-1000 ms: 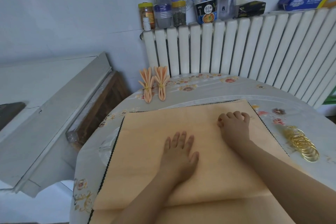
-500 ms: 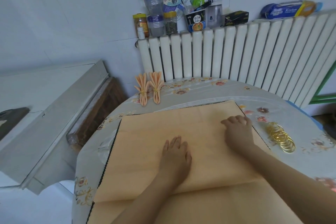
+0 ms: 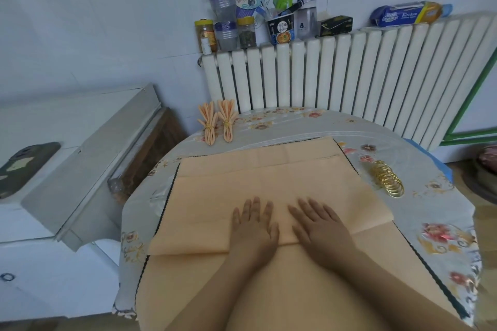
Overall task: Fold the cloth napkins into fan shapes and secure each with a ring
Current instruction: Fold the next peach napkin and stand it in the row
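A peach cloth napkin lies folded flat on a stack of like napkins on the round table. My left hand and my right hand press flat on its near edge, side by side, fingers straight. A pile of several gold rings sits to the right of the napkin. Two finished fan-folded napkins, each with a ring, lie at the table's far left.
A white radiator stands behind the table, with jars, bottles and boxes on top. A grey-white cabinet stands to the left. The table has a floral plastic cover.
My right hand moved from the napkin's far right, fingers curled, back to the near edge and flattened beside my left hand. A fold now shows across the napkin's far part.
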`<action>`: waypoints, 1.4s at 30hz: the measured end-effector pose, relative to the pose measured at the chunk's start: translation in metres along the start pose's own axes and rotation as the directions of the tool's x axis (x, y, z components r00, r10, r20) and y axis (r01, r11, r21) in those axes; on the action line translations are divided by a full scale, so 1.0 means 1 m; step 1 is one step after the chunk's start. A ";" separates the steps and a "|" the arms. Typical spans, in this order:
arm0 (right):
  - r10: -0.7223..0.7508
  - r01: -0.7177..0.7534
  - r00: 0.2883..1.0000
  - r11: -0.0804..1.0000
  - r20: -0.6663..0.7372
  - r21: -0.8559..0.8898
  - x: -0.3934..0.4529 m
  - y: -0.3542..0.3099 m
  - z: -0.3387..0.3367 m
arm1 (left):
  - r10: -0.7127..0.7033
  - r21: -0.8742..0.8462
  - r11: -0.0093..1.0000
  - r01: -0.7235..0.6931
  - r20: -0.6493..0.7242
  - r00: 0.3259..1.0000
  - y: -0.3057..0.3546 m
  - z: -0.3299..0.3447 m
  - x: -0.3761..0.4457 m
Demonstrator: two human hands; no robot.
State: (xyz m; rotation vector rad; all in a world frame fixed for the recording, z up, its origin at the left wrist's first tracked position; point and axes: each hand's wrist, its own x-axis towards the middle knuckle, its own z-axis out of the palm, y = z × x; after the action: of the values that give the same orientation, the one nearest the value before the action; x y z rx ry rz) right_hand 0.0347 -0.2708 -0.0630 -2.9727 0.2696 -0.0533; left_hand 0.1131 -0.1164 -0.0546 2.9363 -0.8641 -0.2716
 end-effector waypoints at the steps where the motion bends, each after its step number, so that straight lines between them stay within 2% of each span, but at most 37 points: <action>1: 0.009 -0.009 1.000 1.000 -0.007 0.005 -0.003 0.009 0.000 | -0.003 -0.007 1.000 0.003 0.002 1.000 0.000 0.000 -0.002; 7: 0.228 -0.225 0.972 0.973 0.052 -0.055 -0.021 0.071 -0.017 | -0.015 -0.011 1.000 0.015 -0.003 1.000 -0.001 0.001 -0.005; 11: 0.331 -0.320 0.942 0.937 0.064 -0.137 -0.024 0.063 -0.027 | -0.023 -0.011 1.000 0.023 -0.008 1.000 0.002 0.002 -0.005; 13: 0.270 -0.263 0.963 0.952 0.022 -0.159 -0.016 0.039 -0.029 | -0.019 -0.011 1.000 0.019 -0.015 1.000 0.004 0.002 -0.006; 16: 0.108 -0.107 0.994 0.994 0.010 -0.022 -0.004 -0.005 -0.017 | -0.012 -0.025 1.000 0.011 -0.019 1.000 0.006 -0.001 -0.005; 18: 0.065 -0.066 0.998 0.998 0.023 0.022 -0.003 -0.025 -0.005 | 0.005 -0.047 0.999 -0.005 -0.007 1.000 0.006 -0.004 -0.004; 23: 0.085 -0.085 0.996 0.996 -0.003 0.001 -0.004 -0.029 0.004 | 0.036 -0.037 0.999 -0.036 -0.003 0.999 -0.034 -0.007 -0.011; 30: 0.118 -0.117 0.992 0.993 0.033 -0.029 -0.007 -0.036 0.000 | -0.116 0.010 0.993 0.116 -0.002 0.993 -0.143 -0.011 -0.051; 33: 0.152 -0.145 0.986 0.985 0.071 -0.096 0.002 -0.059 -0.009 | -0.122 -0.006 0.993 0.122 0.005 0.993 -0.149 -0.012 -0.055; 35: 0.097 -0.095 0.994 0.995 0.049 -0.036 0.010 -0.083 -0.012 | -0.143 0.017 0.990 0.143 -0.010 0.990 -0.145 -0.019 -0.049; 38: -0.008 0.009 1.000 0.998 -0.009 0.064 0.014 -0.111 -0.001 | -0.130 0.137 0.980 0.144 -0.109 0.986 -0.144 -0.041 -0.026; 40: -0.034 0.035 0.999 0.999 -0.006 0.030 0.008 -0.118 0.005 | -0.098 0.105 0.988 0.115 -0.159 0.982 -0.149 -0.052 -0.006; 42: -0.002 0.003 0.999 1.000 -0.032 0.017 0.010 -0.117 0.009 | -0.095 0.051 0.993 0.105 -0.171 0.981 -0.160 -0.058 0.018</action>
State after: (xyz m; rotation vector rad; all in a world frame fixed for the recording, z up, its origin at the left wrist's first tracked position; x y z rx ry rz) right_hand 0.0653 -0.1571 -0.0536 -2.9579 0.2684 -0.1037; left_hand 0.2237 0.0089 -0.0186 3.0073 -0.7158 -0.0022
